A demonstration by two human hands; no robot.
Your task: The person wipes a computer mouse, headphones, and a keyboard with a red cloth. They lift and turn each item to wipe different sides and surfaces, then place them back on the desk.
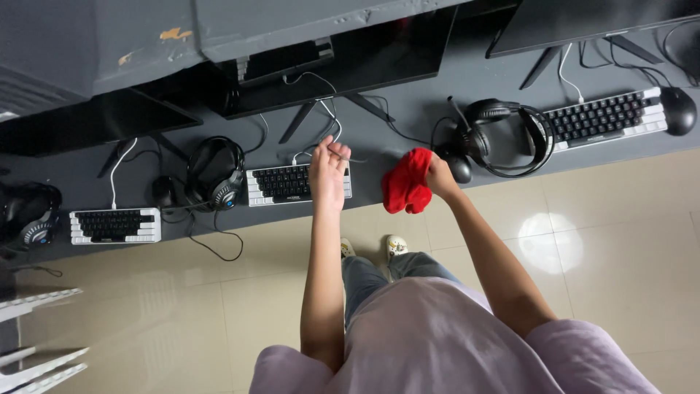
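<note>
Red cloth point(407, 182), crumpled, bunched in right hand point(440, 175).

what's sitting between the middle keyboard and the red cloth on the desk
In the head view, only bare dark desk lies between the middle keyboard and the red cloth. The left hand holds a thin cable over the keyboard's right end.

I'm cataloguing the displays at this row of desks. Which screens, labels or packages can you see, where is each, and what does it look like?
Middle monitor: behind the keyboard at the left hand, flat, black, dark.
Left monitor: above the left keyboard, black, dark.
Right monitor: top right, black, partly cut off.
No packages or labels show; the right hand holds a red cloth.
</note>
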